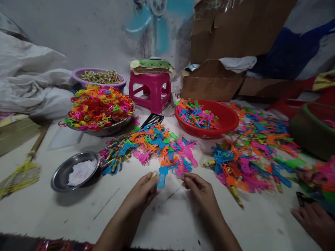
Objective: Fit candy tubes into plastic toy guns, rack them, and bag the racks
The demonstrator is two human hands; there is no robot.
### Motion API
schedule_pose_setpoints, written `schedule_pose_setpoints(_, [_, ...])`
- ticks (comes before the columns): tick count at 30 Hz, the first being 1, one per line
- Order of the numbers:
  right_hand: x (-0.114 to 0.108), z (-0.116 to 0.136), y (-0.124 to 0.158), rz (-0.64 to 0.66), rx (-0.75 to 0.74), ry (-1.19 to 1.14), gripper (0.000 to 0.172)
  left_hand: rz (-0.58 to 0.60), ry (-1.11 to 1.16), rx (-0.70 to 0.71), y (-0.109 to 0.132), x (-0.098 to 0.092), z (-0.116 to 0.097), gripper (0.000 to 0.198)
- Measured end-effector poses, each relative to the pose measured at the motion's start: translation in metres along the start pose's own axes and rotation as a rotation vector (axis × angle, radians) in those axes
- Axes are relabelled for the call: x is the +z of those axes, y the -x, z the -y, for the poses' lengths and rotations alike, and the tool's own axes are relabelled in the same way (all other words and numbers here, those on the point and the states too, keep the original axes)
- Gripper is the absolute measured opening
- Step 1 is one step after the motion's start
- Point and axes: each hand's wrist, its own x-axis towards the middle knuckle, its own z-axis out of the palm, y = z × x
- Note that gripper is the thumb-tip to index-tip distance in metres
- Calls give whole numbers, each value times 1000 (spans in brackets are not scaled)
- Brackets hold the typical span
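My left hand (pixel 146 186) is closed in a pinch at the front of the pile, a small yellow tip (pixel 154 174) showing at its thumb. Right against these fingertips is a blue plastic toy gun (pixel 163 176), grip down and barrel to the right; it looks held there. My right hand (pixel 198 187) has its thumb and fingertips together a little to the right; whatever is between them is too blurred to name. Just beyond both hands spreads a heap of colourful toy guns (pixel 157 141), with wrapped sticks (pixel 113 158) at its left side.
At left are a steel bowl with paper slips (pixel 56 179), a heaped basin of colourful plastic pieces (pixel 101 108) and a yellow fly swatter (pixel 22 176). A red basin (pixel 225 118) stands behind. More toy guns (pixel 243 167) lie right, near another person's hands (pixel 312 212). A fan (pixel 157 24) stands behind a pink stool (pixel 154 87).
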Motion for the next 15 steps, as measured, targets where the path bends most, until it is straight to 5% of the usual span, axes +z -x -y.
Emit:
schedule_pose_setpoints(3, [9,9,2,233,-60,-91,47,395,549,-253,25,-3,1,29])
schedule_pose_setpoints(6, [14,21,6,367,-160,-142,32,507,667,-357,38,-2,5,27])
schedule_pose_setpoints(8, [15,26,8,372,-218,-164,12,443,688,-334,40,0,6,25])
schedule_pose_setpoints(12, [22,24,13,280,-129,-276,19,266,709,-310,38,5,4,35])
schedule_pose_setpoints(15, [33,18,16,80,14,-417,24,1,661,-186,35,11,3,40])
